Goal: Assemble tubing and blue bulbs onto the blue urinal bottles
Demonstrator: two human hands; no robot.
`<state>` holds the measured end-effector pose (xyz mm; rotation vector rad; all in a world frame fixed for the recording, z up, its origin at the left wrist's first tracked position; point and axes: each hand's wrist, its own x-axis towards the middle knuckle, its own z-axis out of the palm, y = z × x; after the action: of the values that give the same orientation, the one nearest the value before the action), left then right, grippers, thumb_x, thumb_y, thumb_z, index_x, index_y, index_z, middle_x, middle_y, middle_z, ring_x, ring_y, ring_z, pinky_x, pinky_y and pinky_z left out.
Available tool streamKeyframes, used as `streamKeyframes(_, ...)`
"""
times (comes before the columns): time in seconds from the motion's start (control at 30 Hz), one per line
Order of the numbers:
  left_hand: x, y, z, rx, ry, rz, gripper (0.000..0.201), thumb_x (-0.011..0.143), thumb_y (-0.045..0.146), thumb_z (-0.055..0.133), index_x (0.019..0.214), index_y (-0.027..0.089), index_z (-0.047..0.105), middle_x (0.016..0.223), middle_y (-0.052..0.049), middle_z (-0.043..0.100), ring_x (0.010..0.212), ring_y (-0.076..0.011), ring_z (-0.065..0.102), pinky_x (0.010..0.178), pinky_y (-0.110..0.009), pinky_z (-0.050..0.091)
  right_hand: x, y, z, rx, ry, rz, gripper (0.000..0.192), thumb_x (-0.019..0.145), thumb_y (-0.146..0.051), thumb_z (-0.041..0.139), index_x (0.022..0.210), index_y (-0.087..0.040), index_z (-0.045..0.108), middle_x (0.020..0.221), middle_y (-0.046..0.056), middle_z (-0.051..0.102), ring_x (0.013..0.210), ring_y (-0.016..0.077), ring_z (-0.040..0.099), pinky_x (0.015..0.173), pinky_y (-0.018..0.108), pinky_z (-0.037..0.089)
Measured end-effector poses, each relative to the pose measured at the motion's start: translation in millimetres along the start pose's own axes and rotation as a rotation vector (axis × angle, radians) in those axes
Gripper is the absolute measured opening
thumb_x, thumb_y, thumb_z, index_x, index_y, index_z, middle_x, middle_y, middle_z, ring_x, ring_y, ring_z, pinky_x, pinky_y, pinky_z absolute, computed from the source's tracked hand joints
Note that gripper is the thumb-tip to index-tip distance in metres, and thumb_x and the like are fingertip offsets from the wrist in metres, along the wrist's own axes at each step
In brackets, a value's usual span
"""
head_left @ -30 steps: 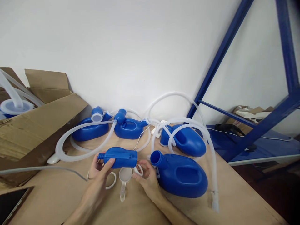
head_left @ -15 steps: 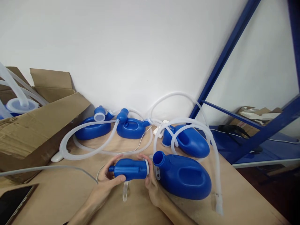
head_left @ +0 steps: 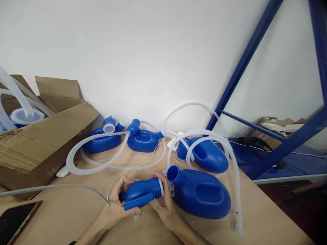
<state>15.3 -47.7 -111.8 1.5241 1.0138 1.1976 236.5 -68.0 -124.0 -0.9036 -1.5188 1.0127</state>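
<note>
Between both hands, above the near table, is a blue plastic urinal funnel head [head_left: 143, 191] with a white rim at its right end and a ridge along its near side. My left hand [head_left: 118, 200] is wrapped round its narrow spout end, thumb underneath. Around the rimmed end curl the fingers of my right hand [head_left: 165, 202]. A small translucent tab [head_left: 136, 216] shows below the head. Just right of my right hand lies a blue urinal bottle [head_left: 201, 194], its open neck pointing up and left.
Behind are more blue bottles [head_left: 143, 141] with looping translucent hoses [head_left: 238, 183]. A cardboard box [head_left: 51, 136] holding hoses stands left, near a phone [head_left: 15, 221]. A thin grey cable [head_left: 63, 186] crosses the left side. A blue metal frame [head_left: 245, 61] rises at right.
The funnel head has rolled in my hands, bringing its ridge down toward me, and its rimmed end has tipped up a little. The translucent tab below is now mostly hidden.
</note>
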Motion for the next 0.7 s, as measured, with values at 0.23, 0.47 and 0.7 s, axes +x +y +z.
streamKeyframes(0.23, -2.8, -3.6, 1.9, 0.385, -0.088, 0.359, 0.072, 0.071, 0.04, 0.087, 0.137, 0.031, 0.06, 0.131, -0.009, 0.074, 0.117, -0.0335, 0.073, 0.097, -0.042, 0.062, -0.6, 14.8, 7.4, 0.074, -0.01, -0.061, 0.094, 0.078, -0.062, 0.083, 0.153, -0.029, 0.037, 0.166, 0.016, 0.035, 0.156, 0.0354, 0.03, 0.126, 0.053, 0.029)
streamKeyframes(0.47, -10.2, 3.1, 4.2, 0.521, -0.047, 0.49, 0.074, 0.074, 0.038, 0.087, 0.141, 0.035, 0.056, 0.129, -0.007, 0.076, 0.114, -0.031, 0.074, 0.094, -0.037, 0.063, -0.5, 7.5, -2.6, 0.062, -0.104, -0.017, 0.09, 0.083, -0.061, 0.077, 0.156, -0.03, 0.036, 0.163, 0.013, 0.042, 0.153, 0.0318, 0.037, 0.126, 0.047, 0.03)
streamKeyframes(0.7, -6.8, 5.6, 4.7, 0.486, -0.036, 0.41, 0.067, 0.075, 0.041, 0.086, 0.137, 0.034, 0.06, 0.13, -0.007, 0.075, 0.115, -0.032, 0.074, 0.095, -0.04, 0.063, 9.2, -9.5, -7.6, 0.07, -0.168, 0.075, 0.091, 0.084, -0.054, 0.078, 0.159, -0.031, 0.031, 0.164, 0.012, 0.04, 0.154, 0.0308, 0.035, 0.127, 0.047, 0.028)
